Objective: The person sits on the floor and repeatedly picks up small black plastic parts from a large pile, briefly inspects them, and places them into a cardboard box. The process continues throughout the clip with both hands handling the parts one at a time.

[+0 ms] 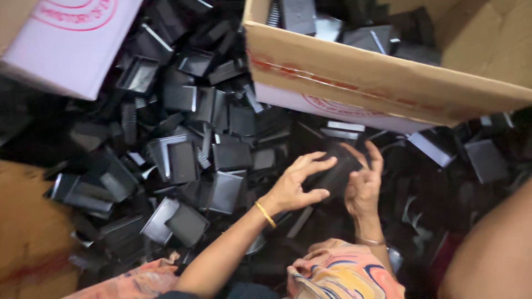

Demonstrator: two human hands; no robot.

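Both my hands close around one black plastic piece [336, 170] just above a heap of similar black square parts [183, 160]. My left hand [296, 185], with a gold bangle at the wrist, grips its left side with fingers curled over the top. My right hand [366, 185] cups its right side, fingers spread upward. The piece is dark and blurred, so its exact shape is hard to tell.
An open cardboard box [360, 83] holding more black parts stands at the upper right. A white box [66, 44] with a red round stamp sits at the upper left. Brown cardboard [27, 238] lies lower left. Patterned cloth [338, 274] covers my lap.
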